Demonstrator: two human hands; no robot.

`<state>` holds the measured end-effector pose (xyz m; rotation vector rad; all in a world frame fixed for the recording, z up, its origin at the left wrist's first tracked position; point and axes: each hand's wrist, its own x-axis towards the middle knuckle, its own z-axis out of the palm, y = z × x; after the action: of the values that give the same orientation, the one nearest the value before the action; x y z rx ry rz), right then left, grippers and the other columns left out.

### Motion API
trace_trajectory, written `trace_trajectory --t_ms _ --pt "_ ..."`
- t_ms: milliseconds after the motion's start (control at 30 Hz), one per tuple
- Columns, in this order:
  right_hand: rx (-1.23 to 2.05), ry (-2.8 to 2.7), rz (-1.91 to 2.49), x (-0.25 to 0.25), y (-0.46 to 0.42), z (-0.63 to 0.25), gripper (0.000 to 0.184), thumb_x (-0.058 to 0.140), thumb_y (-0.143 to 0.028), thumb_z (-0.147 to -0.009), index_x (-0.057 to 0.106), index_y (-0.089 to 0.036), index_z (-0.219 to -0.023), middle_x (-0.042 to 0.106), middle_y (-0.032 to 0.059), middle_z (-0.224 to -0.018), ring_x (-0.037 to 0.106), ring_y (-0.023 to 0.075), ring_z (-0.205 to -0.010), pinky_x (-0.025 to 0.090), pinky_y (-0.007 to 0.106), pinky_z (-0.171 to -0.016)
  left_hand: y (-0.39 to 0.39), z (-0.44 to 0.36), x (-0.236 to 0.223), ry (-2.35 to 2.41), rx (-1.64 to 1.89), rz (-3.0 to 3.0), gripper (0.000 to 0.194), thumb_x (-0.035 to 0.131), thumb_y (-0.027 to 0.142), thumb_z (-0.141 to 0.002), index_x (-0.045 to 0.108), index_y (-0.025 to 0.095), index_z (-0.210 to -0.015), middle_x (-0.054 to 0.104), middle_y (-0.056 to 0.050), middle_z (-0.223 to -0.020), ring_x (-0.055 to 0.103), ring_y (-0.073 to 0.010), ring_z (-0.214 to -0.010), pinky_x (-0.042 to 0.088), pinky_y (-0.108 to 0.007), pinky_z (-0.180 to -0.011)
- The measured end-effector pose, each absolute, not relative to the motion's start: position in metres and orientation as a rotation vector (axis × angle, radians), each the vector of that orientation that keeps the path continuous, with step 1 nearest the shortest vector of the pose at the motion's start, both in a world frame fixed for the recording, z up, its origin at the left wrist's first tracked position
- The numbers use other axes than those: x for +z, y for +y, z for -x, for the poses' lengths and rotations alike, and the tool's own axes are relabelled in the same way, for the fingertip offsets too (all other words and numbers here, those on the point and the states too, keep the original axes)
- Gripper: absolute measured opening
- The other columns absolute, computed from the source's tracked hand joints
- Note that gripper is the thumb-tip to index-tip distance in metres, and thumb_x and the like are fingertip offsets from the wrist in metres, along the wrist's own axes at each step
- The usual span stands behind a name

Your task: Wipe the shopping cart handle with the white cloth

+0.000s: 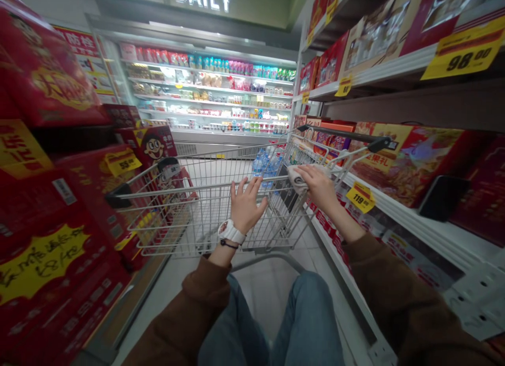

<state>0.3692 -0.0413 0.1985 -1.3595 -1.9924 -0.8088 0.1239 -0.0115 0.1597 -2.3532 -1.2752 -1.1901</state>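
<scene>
A wire shopping cart [205,208] stands in the aisle in front of me. My left hand [245,203] rests against the cart's near rim with its fingers spread and nothing in it; a white watch sits on the wrist. My right hand [319,186] is closed on a pale cloth [296,175], pressing it onto the cart's rim on the right. The black cart handle [347,134] sticks out further right, above the hand. Blue-capped water bottles [267,165] show through the far end of the basket.
Red gift boxes [59,208] with yellow price tags are stacked close on the left. Shelves [414,208] of boxed goods run along the right, very near the cart. A lit refrigerated case [213,92] closes the aisle ahead. My knees in jeans [276,324] are below.
</scene>
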Motion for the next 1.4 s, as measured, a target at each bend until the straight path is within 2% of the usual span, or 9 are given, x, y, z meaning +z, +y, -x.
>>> trace_trajectory --t_ms 100,200,367,500,667,867,1033,1200,1400 --pt "-0.839 -1.852 1.429 0.195 -0.04 -0.381 0.066 0.047 0.002 -0.073 0.056 -0.018 -0.135 0.059 0.0092 -0.139 0.05 0.0261 -0.133 0.039 0.047 -0.113 -0.012 -0.129 0.158 -1.274 -1.221 2.347 0.063 0.052 0.038 -0.088 0.041 0.022 -0.147 0.048 -0.003 -0.15 0.033 -0.0301 -0.142 0.01 -0.055 -0.123" --pt "-0.834 -1.754 1.435 0.184 -0.034 -0.352 0.07 0.046 0.004 -0.07 0.054 -0.016 -0.136 0.058 0.0103 -0.139 0.047 0.0258 -0.136 0.036 0.046 -0.116 -0.013 -0.136 0.156 -1.298 -1.256 2.33 0.065 0.053 0.039 -0.087 0.04 0.021 -0.148 0.048 -0.004 -0.151 0.032 -0.0306 -0.143 0.011 -0.054 -0.123" --pt "-0.819 -1.978 1.293 0.18 -0.025 -0.3 0.074 0.043 0.005 -0.069 0.051 -0.019 -0.139 0.054 0.0064 -0.145 0.044 0.0233 -0.139 0.035 0.043 -0.117 -0.011 -0.133 0.157 -1.288 -1.234 2.355 0.059 0.051 0.037 -0.088 0.044 0.023 -0.145 0.05 -0.003 -0.149 0.036 -0.0295 -0.141 0.009 -0.056 -0.123" --pt "-0.81 -2.02 1.286 0.193 -0.029 -0.335 0.076 0.045 0.005 -0.065 0.053 -0.018 -0.137 0.057 0.0069 -0.142 0.049 0.0242 -0.134 0.039 0.044 -0.114 -0.011 -0.125 0.158 -1.26 -1.228 2.362 0.059 0.052 0.034 -0.088 0.043 0.026 -0.145 0.051 -0.001 -0.148 0.038 -0.0276 -0.139 0.008 -0.056 -0.123" --pt "-0.838 -1.803 1.411 0.193 -0.032 -0.385 0.068 0.047 0.003 -0.066 0.058 -0.015 -0.13 0.062 0.0106 -0.135 0.053 0.0273 -0.129 0.042 0.048 -0.11 -0.01 -0.129 0.155 -1.257 -1.261 2.364 0.064 0.055 0.029 -0.083 0.042 0.026 -0.146 0.05 -0.001 -0.149 0.037 -0.0286 -0.14 0.011 -0.057 -0.123" --pt "-0.812 -1.815 1.354 0.18 -0.019 -0.319 0.07 0.046 0.004 -0.066 0.057 -0.014 -0.132 0.061 0.0099 -0.137 0.051 0.0268 -0.132 0.038 0.046 -0.114 -0.01 -0.141 0.155 -1.261 -1.272 2.367 0.065 0.057 0.029 -0.082 0.045 0.025 -0.145 0.05 -0.003 -0.149 0.036 -0.0309 -0.141 0.014 -0.057 -0.123" --pt "-0.734 -1.935 1.281 0.185 -0.019 -0.317 0.072 0.045 0.004 -0.064 0.058 -0.017 -0.131 0.061 0.0059 -0.138 0.052 0.0241 -0.131 0.038 0.043 -0.115 -0.004 -0.108 0.151 -1.317 -1.212 2.288 0.059 0.048 0.029 -0.089 0.042 0.023 -0.147 0.05 -0.005 -0.148 0.039 -0.0281 -0.141 0.01 -0.056 -0.123" --pt "-0.731 -1.699 1.366 0.185 -0.019 -0.362 0.065 0.045 0.002 -0.064 0.062 -0.014 -0.125 0.065 0.0093 -0.131 0.055 0.028 -0.127 0.041 0.049 -0.111 -0.003 -0.063 0.147 -1.421 -1.188 2.159 0.058 0.047 0.024 -0.086 0.044 0.024 -0.145 0.052 -0.005 -0.147 0.04 -0.0297 -0.14 0.01 -0.06 -0.122" --pt "-0.722 -1.709 1.335 0.174 -0.008 -0.294 0.07 0.044 0.005 -0.064 0.061 -0.016 -0.128 0.063 0.0097 -0.133 0.052 0.0263 -0.132 0.037 0.048 -0.115 -0.003 -0.069 0.152 -1.444 -1.212 2.174 0.06 0.053 0.024 -0.081 0.05 0.023 -0.14 0.057 -0.006 -0.142 0.044 -0.0305 -0.137 0.008 -0.058 -0.123"
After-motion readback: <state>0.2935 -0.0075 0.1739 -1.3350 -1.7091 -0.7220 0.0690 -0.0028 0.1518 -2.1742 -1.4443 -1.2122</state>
